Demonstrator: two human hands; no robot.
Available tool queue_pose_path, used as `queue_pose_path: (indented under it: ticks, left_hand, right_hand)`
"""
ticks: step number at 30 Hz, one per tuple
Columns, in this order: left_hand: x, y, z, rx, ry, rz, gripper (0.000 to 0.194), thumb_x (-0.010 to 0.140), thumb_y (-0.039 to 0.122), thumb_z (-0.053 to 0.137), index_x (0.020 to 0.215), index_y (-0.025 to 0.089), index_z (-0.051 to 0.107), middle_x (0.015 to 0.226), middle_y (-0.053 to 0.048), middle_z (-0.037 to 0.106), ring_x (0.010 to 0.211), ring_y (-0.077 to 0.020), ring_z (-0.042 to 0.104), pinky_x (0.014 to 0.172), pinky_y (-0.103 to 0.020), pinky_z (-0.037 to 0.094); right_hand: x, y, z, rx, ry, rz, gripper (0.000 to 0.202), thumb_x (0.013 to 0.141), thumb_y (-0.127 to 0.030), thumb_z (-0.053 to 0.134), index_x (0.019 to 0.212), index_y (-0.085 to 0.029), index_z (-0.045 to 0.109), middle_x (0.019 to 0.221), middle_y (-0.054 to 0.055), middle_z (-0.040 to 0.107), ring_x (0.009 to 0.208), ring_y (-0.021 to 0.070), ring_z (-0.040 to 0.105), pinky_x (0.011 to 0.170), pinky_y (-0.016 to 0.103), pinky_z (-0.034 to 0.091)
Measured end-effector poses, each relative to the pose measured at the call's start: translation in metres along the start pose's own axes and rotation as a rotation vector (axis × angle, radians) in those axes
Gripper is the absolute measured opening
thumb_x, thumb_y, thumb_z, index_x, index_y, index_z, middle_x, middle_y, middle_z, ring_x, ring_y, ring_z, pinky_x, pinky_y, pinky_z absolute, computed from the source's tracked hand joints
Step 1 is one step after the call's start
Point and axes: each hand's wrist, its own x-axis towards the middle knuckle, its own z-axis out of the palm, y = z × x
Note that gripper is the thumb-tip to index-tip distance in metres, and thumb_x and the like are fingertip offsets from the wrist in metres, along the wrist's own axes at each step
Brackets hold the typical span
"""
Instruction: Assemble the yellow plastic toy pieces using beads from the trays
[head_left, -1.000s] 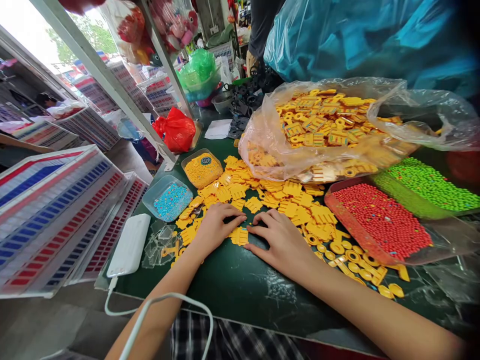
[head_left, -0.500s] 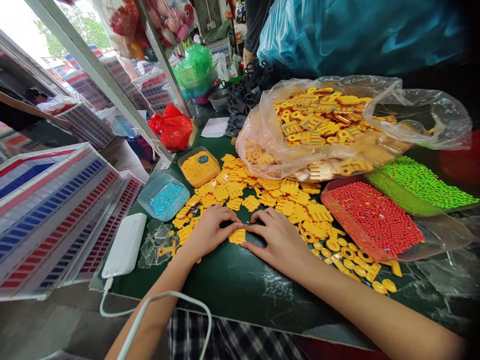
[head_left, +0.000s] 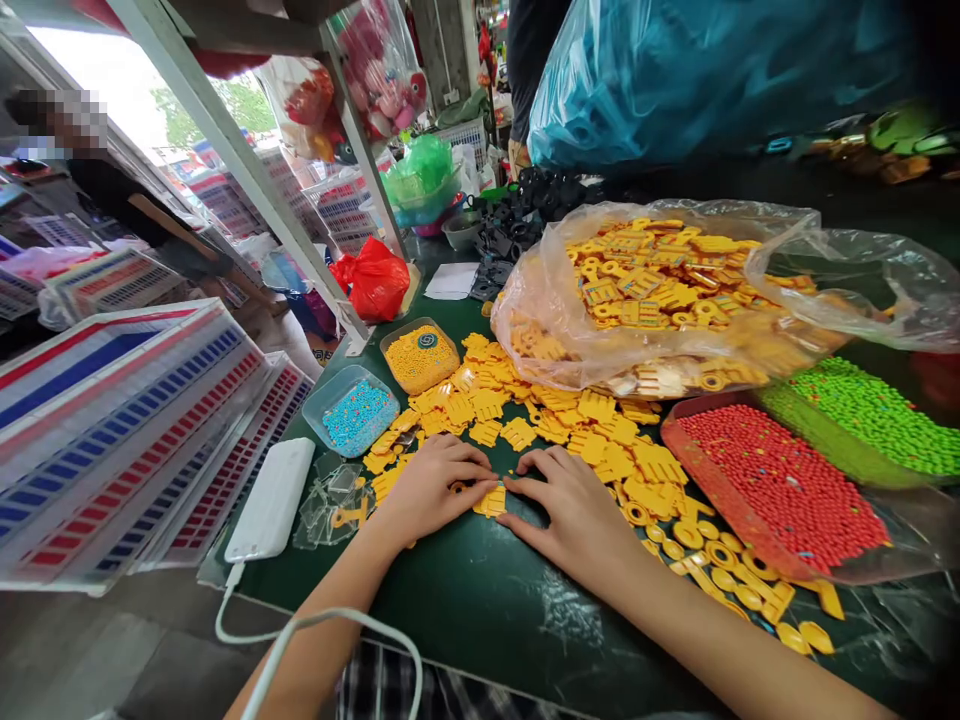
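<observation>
Directly between the hands (head_left: 435,487) (head_left: 576,502) lies a yellow piece (head_left: 490,503).

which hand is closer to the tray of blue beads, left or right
Left. The tray of blue beads sits ahead and to the left of the left hand; the right hand is farther off, on the left hand's other side.
</observation>
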Motion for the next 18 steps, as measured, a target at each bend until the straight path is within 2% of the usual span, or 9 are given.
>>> queue_pose_path:
  ticks: [2,5,6,7,10,14,18]
  left_hand:
    - [0.007,-0.008,-0.013,0.024,0.082,-0.074,0.028,0.096,0.036,0.051,0.092,0.021,0.074,0.093,-0.004,0.075,0.086,-0.0188,0.064,0.081,-0.032,0.044]
    - [0.030,-0.033,-0.045,0.192,0.276,-0.408,0.034,0.095,0.039,0.046,0.099,0.017,0.073,0.098,-0.008,0.074,0.087,-0.0209,0.065,0.077,-0.030,0.046]
    - [0.041,-0.043,-0.057,0.271,0.267,-0.525,0.037,0.095,0.039,0.043,0.103,0.016,0.072,0.101,-0.008,0.074,0.088,-0.0216,0.064,0.077,-0.030,0.045]
    - [0.052,-0.054,-0.068,0.290,0.236,-0.562,0.040,0.095,0.038,0.041,0.103,0.015,0.072,0.100,-0.009,0.074,0.087,-0.0223,0.064,0.074,-0.030,0.045]
    - [0.081,-0.081,-0.088,0.292,0.091,-0.604,0.030,0.084,0.036,0.054,0.083,0.014,0.076,0.075,-0.006,0.073,0.070,-0.0203,0.063,0.064,-0.027,0.043]
    - [0.105,-0.099,-0.088,0.277,-0.091,-0.630,0.013,0.067,0.025,0.065,0.063,0.016,0.074,0.050,-0.001,0.063,0.057,-0.0177,0.057,0.057,-0.026,0.038]
    - [0.110,-0.104,-0.084,0.255,-0.127,-0.613,0.011,0.063,0.021,0.067,0.055,0.015,0.072,0.044,-0.003,0.059,0.059,-0.0197,0.058,0.059,-0.026,0.037]
  right_hand:
    - [0.000,0.000,0.000,0.005,0.015,0.000,0.019,0.077,-0.034,0.076,0.091,-0.021,0.073,0.095,0.006,0.066,0.090,0.0224,0.058,0.075,0.036,0.048]
    - [0.001,-0.001,0.000,0.009,0.033,-0.007,0.018,0.078,-0.034,0.074,0.091,-0.022,0.073,0.093,0.006,0.066,0.087,0.0219,0.058,0.074,0.036,0.049]
    - [0.001,-0.001,0.001,0.010,0.037,-0.010,0.018,0.078,-0.034,0.074,0.090,-0.022,0.073,0.093,0.006,0.066,0.087,0.0218,0.059,0.074,0.036,0.049]
    - [0.001,-0.001,0.001,0.012,0.041,-0.011,0.018,0.078,-0.034,0.074,0.090,-0.022,0.073,0.092,0.006,0.066,0.087,0.0220,0.059,0.074,0.037,0.049]
    - [0.001,0.000,0.000,0.019,0.032,-0.007,0.018,0.077,-0.034,0.075,0.091,-0.021,0.073,0.092,0.006,0.066,0.087,0.0222,0.059,0.073,0.037,0.049]
    - [0.001,-0.001,-0.002,0.019,0.004,0.001,0.020,0.077,-0.036,0.075,0.090,-0.022,0.073,0.092,0.006,0.066,0.089,0.0220,0.058,0.073,0.036,0.048]
    - [0.003,-0.001,-0.005,0.005,-0.041,0.012,0.021,0.078,-0.037,0.075,0.091,-0.021,0.073,0.092,0.006,0.065,0.090,0.0226,0.057,0.074,0.036,0.046]
